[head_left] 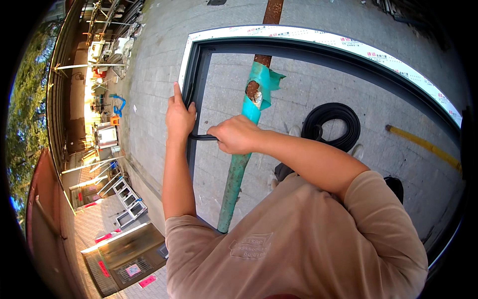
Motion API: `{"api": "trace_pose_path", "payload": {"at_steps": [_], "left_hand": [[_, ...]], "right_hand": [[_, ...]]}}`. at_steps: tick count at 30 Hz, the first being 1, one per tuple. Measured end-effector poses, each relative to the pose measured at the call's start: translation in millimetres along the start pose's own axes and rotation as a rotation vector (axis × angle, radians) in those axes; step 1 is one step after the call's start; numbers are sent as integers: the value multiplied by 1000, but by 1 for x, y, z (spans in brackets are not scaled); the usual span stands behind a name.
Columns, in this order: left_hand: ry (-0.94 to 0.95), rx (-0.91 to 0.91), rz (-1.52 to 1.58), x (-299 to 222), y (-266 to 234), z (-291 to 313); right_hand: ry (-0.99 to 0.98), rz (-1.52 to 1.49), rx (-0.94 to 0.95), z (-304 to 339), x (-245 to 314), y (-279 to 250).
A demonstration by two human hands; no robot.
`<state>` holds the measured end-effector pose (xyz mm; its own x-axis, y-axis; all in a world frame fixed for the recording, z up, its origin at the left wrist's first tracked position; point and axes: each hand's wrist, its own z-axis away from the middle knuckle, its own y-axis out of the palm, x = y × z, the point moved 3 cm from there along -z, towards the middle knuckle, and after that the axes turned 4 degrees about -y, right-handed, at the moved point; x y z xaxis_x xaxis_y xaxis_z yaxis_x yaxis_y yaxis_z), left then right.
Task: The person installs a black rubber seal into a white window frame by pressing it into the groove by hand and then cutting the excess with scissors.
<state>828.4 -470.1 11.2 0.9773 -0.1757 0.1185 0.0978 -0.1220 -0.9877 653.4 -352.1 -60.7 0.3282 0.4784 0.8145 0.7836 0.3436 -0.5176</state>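
A large dark window frame (200,62), edged with white printed protective film, lies in front of me. My left hand (180,115) grips its left bar, index finger stretched along the bar and thumb on the inner side. A flat black rubber strip (203,137) runs from that bar to my right hand (237,134), which pinches it between thumb and fingers just inside the frame. Where the strip meets the bar is partly hidden by my left hand and wrist. Inside the frame's opening, a coil of black strip (351,122) lies near my shoes.
Under the frame passes a rusty pipe with a green-wrapped section (235,179), its torn wrapping (271,82) sticking out. A yellow bar (423,145) lies to the right on grey paving. Far left are a stepladder (130,201), a blue hose (119,105) and a building wall.
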Motion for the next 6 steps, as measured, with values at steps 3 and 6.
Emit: {"api": "trace_pose_path", "payload": {"at_steps": [3, 6], "left_hand": [[-73, 18, -35, 1, 2, 4], [-71, -1, -44, 1, 2, 3]], "right_hand": [[-16, 13, -17, 1, 1, 3], [7, 32, 16, -1, 1, 3]]}}
